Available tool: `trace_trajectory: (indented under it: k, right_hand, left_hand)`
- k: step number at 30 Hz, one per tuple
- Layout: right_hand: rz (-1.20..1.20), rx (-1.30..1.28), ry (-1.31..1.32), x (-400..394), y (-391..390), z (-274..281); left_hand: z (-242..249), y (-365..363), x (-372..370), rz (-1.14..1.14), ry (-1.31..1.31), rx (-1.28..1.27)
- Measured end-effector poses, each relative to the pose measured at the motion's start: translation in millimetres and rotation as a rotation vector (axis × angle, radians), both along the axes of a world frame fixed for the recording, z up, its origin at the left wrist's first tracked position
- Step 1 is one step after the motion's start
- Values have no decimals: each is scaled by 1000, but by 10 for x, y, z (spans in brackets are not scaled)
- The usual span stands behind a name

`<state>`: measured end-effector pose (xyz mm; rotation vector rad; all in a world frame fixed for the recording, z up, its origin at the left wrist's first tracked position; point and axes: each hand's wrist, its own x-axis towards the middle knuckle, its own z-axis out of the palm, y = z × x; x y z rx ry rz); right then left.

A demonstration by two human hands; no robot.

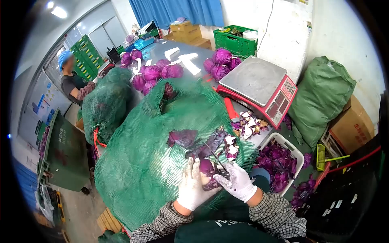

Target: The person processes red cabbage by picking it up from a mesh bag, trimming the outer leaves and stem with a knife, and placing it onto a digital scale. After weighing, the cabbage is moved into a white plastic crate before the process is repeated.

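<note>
My left hand (192, 185), in a white glove, grips a red cabbage (207, 167) from its left and lower side. On the cabbage's right, my gloved right hand (237, 183) is closed around a knife (214, 155), whose thin dark blade points up and away to the left. Where the right fingers meet the cabbage is partly hidden. Just beyond the hands, loose purple leaves (183, 138) lie on a green mesh sack (137, 162) spread over the table. Pale cut stem pieces (231, 149) rest by the blade's right side.
A red scale (253, 81) stands at the right, near a heap of trimmings (249, 124). Below it, a white basket (300, 156) holds purple leaves. Whole cabbages (152, 73) sit farther back. At left are a filled mesh sack (106, 105) and a co-worker (75, 81).
</note>
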<state>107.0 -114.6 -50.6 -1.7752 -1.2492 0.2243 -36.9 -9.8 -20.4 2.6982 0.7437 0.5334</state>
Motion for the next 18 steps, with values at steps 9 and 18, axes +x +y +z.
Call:
trace_trajectory:
  k: [9, 18]
  right_hand:
    - [108, -134, -7, 141, -69, 285]
    - [-337, -116, -163, 507, -162, -187]
  left_hand:
    - [76, -52, 32, -44, 20, 16]
    - [-231, 238, -287, -134, -197, -89]
